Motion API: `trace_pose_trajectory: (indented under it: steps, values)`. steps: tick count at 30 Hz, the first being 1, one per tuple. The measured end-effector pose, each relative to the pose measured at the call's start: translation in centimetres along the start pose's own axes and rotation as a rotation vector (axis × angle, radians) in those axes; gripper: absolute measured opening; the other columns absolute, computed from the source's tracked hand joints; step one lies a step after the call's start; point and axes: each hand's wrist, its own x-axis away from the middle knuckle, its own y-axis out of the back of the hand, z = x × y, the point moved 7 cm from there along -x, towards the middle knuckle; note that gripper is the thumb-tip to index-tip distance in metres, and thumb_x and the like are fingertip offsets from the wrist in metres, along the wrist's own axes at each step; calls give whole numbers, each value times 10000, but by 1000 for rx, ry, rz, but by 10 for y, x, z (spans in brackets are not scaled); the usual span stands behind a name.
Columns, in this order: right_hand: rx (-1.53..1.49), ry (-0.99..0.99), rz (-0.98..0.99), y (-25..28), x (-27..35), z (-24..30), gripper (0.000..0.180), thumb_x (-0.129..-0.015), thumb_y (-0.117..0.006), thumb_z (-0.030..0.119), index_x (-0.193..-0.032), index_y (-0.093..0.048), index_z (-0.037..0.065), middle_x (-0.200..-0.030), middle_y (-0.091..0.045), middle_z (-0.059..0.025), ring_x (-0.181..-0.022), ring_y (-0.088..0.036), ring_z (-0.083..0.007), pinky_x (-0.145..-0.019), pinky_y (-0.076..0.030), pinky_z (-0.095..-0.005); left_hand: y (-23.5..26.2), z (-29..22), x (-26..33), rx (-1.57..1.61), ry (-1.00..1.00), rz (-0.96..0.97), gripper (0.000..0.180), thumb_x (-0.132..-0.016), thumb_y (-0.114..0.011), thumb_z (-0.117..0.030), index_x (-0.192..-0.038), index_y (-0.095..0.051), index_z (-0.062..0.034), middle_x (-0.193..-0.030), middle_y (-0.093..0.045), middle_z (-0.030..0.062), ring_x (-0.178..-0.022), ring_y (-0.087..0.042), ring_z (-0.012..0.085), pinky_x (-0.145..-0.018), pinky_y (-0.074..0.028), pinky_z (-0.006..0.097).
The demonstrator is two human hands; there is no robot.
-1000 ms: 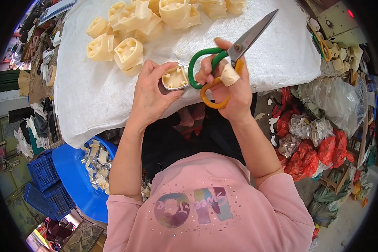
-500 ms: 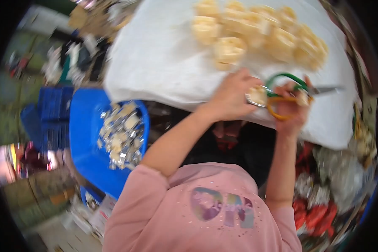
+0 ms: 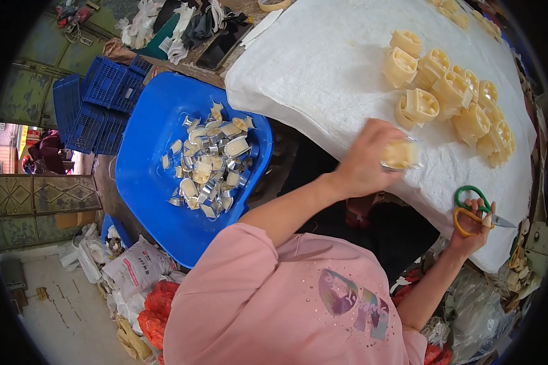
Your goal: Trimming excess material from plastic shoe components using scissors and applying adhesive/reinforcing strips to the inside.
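My left hand [image 3: 368, 155] is closed around a small round piece with a shiny silver rim and a cream face [image 3: 400, 154], blurred by motion, over the table's near edge. At the right, my right hand [image 3: 470, 238] grips scissors [image 3: 503, 222] with one green and one orange handle loop, the blades pointing right. Past my hands, several pale yellow rolled bundles [image 3: 450, 91] lie on the white cloth [image 3: 310, 67]. To my left stands a blue tub [image 3: 149, 158] with a heap of silver-and-cream pieces [image 3: 210, 164] inside.
Blue crates [image 3: 106, 97] are stacked beyond the tub. A dark phone-like slab [image 3: 222, 48] lies by the cloth's far left edge. White sacks [image 3: 141, 264] and red bags [image 3: 158, 307] sit on the floor at lower left, clear plastic bags [image 3: 478, 310] at lower right.
The view has turned, showing more of the tub. My hands have moved apart: the left holds the round piece away from the scissors, and the right stays at the right with the scissors.
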Motion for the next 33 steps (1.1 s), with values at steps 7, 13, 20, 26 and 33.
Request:
trace_pose_trajectory:
  steps: [7,13,20,26,33]
  values:
    - [56,43,-14,22,4,32,418,-922,-497,167,-1300,-394,24,-1044,-488,-155,-872,-485,-217,-860,-437,-400,160,49,68,-544,334,-462,519,-649,-752,-100,-1103,-512,-29,-1043,-516,121,-961,-525,273,-881,-419,340]
    - [106,33,-15,19,0,38,393,-925,-470,117,-1297,-398,13,-1036,-502,-156,-874,-492,-220,-847,-444,-385,227,110,170,-965,901,-557,714,-678,-746,-128,-1312,-418,-121,-1295,-336,219,-1225,-302,390,-1016,-254,518]
    - [248,39,29,27,-11,59,419,-926,-472,89,-1325,-373,6,-1014,-546,-164,-849,-509,-208,-804,-454,-361,203,131,183,-996,923,-318,657,-694,-740,-135,-1293,-471,-135,-1407,-197,264,-1283,-212,450,-1049,-206,541]
    - [705,127,-52,55,-43,91,472,-922,-508,100,-1362,-362,11,-1035,-551,-129,-832,-501,-148,-756,-449,-313,186,110,162,-1003,667,-199,566,-763,-672,-142,-1294,-474,-144,-1360,-324,213,-1253,-298,407,-1038,-245,506]
    - [1346,154,-112,65,-73,95,556,-919,-504,170,-1434,-317,74,-1436,-360,-134,-1328,-345,-248,-1071,-285,-351,145,103,144,-916,542,47,578,-805,-654,-195,-1303,-421,-16,-1255,-433,201,-1167,-408,374,-964,-361,467]
